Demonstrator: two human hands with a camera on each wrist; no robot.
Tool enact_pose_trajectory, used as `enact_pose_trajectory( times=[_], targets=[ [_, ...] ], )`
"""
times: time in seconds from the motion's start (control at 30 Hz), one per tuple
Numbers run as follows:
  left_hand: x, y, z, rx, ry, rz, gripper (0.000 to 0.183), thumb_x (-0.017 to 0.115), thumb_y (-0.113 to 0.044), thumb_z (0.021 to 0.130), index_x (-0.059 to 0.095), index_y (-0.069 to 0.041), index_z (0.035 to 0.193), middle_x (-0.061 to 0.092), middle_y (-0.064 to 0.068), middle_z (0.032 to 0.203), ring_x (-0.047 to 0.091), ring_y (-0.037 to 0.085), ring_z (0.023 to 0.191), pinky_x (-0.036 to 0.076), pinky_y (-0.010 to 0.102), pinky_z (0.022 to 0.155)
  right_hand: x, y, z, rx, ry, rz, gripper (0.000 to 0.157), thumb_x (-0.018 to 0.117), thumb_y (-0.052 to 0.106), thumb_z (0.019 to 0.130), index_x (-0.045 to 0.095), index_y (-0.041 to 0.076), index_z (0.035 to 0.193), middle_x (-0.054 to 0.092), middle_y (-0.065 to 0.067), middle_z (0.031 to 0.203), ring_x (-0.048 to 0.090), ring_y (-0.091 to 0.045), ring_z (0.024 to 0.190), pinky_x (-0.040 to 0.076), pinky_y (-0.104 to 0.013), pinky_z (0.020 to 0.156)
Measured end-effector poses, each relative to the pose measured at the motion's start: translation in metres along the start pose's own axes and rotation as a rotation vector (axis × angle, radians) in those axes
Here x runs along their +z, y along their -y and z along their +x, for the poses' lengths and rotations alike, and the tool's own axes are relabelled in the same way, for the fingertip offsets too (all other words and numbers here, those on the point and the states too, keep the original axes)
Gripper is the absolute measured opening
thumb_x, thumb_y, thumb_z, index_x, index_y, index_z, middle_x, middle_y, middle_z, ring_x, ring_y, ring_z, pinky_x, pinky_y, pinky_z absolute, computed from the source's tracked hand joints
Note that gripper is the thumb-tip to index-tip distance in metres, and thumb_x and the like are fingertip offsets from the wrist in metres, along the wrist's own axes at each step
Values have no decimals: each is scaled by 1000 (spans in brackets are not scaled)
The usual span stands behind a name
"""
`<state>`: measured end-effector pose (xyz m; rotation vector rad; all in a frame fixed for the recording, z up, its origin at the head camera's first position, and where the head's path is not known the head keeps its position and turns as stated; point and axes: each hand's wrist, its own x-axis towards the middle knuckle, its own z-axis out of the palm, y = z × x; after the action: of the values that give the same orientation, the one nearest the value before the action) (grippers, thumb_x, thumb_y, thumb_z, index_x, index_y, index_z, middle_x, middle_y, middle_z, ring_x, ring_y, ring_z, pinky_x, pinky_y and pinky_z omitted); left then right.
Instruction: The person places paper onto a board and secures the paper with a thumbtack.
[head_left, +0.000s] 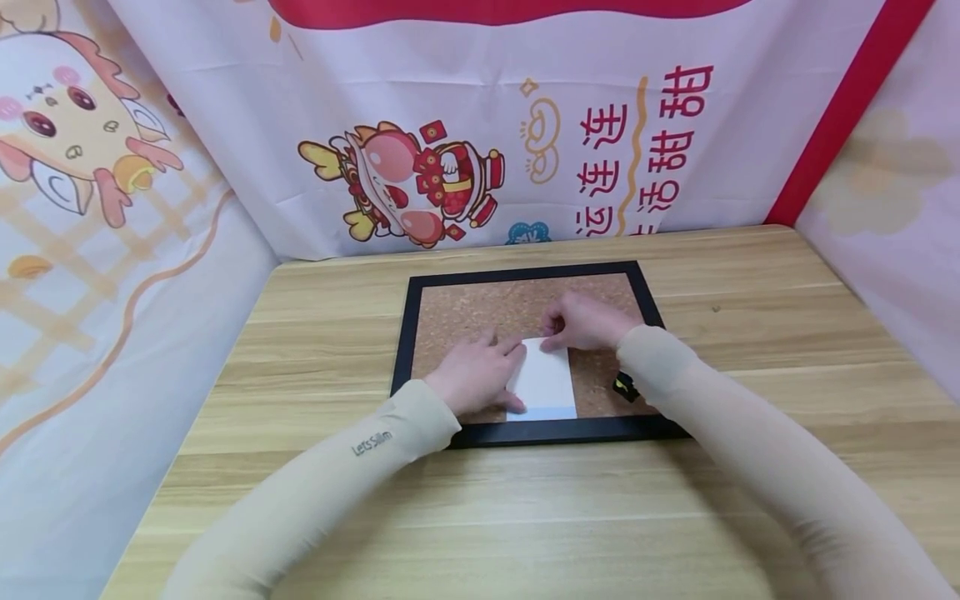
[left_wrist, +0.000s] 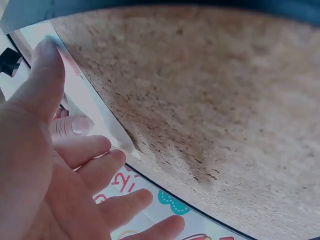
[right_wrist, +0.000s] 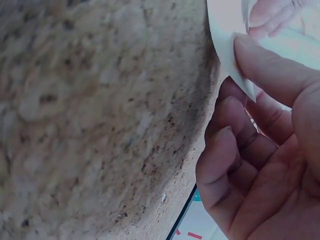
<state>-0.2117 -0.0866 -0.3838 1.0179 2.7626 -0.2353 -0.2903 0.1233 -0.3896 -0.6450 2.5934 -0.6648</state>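
A white sheet of paper [head_left: 546, 379] with a pale blue strip along its near edge lies on a black-framed cork board [head_left: 480, 308]. My left hand [head_left: 478, 371] rests along the sheet's left side, fingers loosely extended. In the left wrist view its thumb [left_wrist: 48, 70] presses on the paper near the frame. At the sheet's far right corner, my right hand [head_left: 588, 323] pinches the paper between thumb and curled fingers. The right wrist view shows that corner [right_wrist: 230, 60] lifted and bent off the cork.
A small black object with a yellow mark [head_left: 625, 386] sits on the board's right part, partly covered by the right sleeve [head_left: 660, 358]. The board lies on a wooden table [head_left: 525, 517]. Printed cloth [head_left: 480, 83] hangs behind the table's back edge.
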Motion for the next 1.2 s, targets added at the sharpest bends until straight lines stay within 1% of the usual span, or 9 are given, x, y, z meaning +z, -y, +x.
enact_pose_trajectory(
  times=[0.23, 0.33, 0.57, 0.73, 0.83, 0.97, 1.1, 1.17, 1.2],
  targets=[
    [-2, 1, -2, -19, 103, -97, 97, 59, -70, 83, 32, -11, 156, 25, 6, 162, 18, 43, 147, 29, 62, 109, 5, 3, 4, 29, 8, -37, 13, 77, 24, 89, 70, 16, 82, 65, -2, 80, 56, -21, 74, 45, -34, 69],
    [-2, 2, -2, -37, 134, -114, 100, 57, -72, 83, 27, -11, 158, 21, 6, 164, 16, 42, 147, 27, 63, 109, 5, 5, 5, 56, -5, -44, 13, 77, 24, 88, 70, 16, 81, 65, -2, 80, 57, -22, 75, 45, -34, 70],
    [-7, 1, -1, -115, 177, -87, 109, 56, -77, 80, 20, -11, 159, 16, 6, 165, 18, 40, 147, 25, 61, 112, 4, 6, 5, 73, -26, -48, 13, 80, 25, 86, 70, 17, 85, 65, -2, 85, 56, -22, 79, 44, -36, 74],
    [-8, -4, -1, -124, 186, -33, 110, 54, -78, 80, 17, -10, 159, 14, 7, 165, 20, 42, 146, 25, 64, 110, 1, 5, 1, 48, -29, -61, 10, 78, 23, 88, 71, 17, 91, 66, -2, 87, 57, -22, 81, 46, -35, 74],
    [-8, -5, -1, -121, 180, -44, 110, 55, -76, 81, 17, -9, 159, 13, 8, 165, 20, 43, 146, 25, 64, 110, -10, 1, -6, 1, -57, -66, 6, 74, 19, 92, 73, 15, 95, 66, -1, 88, 58, -20, 81, 48, -36, 74],
    [-7, -5, -2, -112, 178, -68, 109, 55, -74, 83, 14, -9, 160, 10, 8, 165, 18, 44, 146, 25, 63, 111, -37, -13, -23, -107, -140, -120, 7, 71, 14, 93, 75, 11, 99, 69, -1, 89, 61, -18, 80, 51, -37, 74],
    [-5, -4, -4, -101, 192, -65, 109, 53, -75, 84, 11, -9, 160, 7, 8, 166, 15, 44, 147, 28, 62, 110, -65, -44, -47, -195, -216, -167, 7, 70, 5, 92, 75, 6, 97, 72, -5, 91, 64, -18, 79, 53, -40, 73],
    [-5, -3, -4, -100, 201, -57, 110, 52, -76, 83, 10, -9, 160, 6, 7, 166, 15, 43, 147, 31, 61, 108, -75, -65, -59, -194, -250, -175, 7, 69, 1, 91, 74, 4, 95, 72, -6, 90, 65, -19, 80, 53, -42, 73],
    [-5, -4, -4, -101, 206, -53, 110, 51, -76, 83, 9, -9, 160, 5, 7, 166, 14, 43, 147, 32, 60, 108, -79, -76, -65, -174, -263, -176, 7, 69, 1, 91, 74, 4, 94, 72, -7, 90, 64, -19, 79, 53, -41, 72]
  ],
)
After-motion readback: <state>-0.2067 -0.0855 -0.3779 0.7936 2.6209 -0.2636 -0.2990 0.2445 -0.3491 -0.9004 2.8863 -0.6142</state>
